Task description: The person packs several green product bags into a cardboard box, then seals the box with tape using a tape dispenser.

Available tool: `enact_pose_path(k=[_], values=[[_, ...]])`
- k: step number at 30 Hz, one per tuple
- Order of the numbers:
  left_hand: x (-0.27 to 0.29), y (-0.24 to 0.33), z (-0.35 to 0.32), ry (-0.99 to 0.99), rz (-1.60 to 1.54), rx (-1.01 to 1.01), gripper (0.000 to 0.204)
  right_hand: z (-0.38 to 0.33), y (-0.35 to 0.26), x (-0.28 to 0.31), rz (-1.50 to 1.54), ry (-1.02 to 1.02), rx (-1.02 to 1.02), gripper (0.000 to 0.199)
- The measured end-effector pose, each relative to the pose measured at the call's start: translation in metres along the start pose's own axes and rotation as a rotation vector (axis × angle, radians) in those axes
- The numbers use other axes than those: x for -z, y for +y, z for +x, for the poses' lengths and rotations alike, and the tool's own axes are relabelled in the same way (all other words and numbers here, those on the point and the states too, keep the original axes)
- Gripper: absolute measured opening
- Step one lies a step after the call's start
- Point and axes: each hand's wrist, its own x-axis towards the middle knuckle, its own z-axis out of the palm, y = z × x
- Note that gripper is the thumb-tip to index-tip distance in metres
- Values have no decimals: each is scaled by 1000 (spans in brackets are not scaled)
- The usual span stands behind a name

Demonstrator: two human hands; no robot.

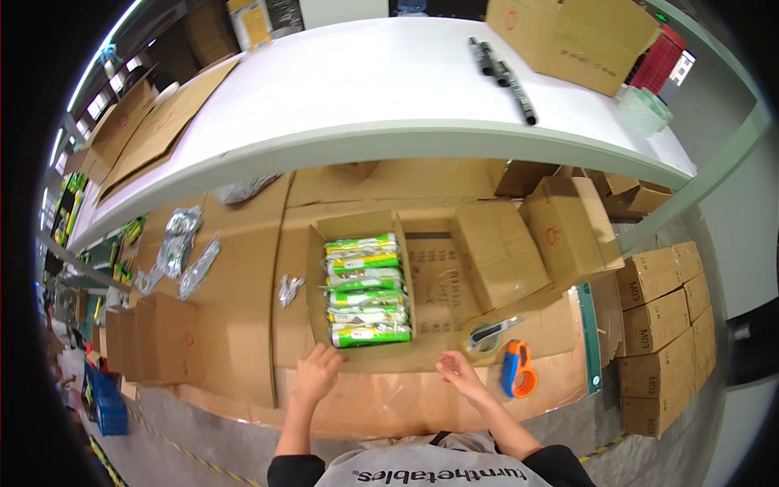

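Observation:
An open cardboard box (316, 296) stands in front of me, filled with a row of several green and white plastic-wrapped packets (365, 297). My left hand (319, 372) is at the near left corner of this box, its fingers slightly bent and the tips by the near edge; whether they touch it is hard to see. Off the near right corner is my right hand (460, 375), with loosely curled fingers somewhat apart and nothing visible in them. A roll of clear tape (479, 344) with a utility knife (497, 328) across it lies beyond that hand.
Right of my right hand lies a blue and orange tape dispenser (518, 369). Closed cartons (499, 253) stand behind it. Silvery plastic bags (180, 242) and an open carton (162, 339) occupy the left. A white shelf (349, 81) crosses above, holding black markers (505, 79).

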Motion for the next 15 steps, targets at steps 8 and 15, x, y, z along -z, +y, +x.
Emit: enact_pose_path(k=[8, 15], values=[[39, 20, -121, -100, -73, 6, 12, -23, -18, -98, 15, -51, 220, 93], [47, 4, -153, -93, -199, -186, 9, -45, -5, -145, -127, 176, 212, 79]])
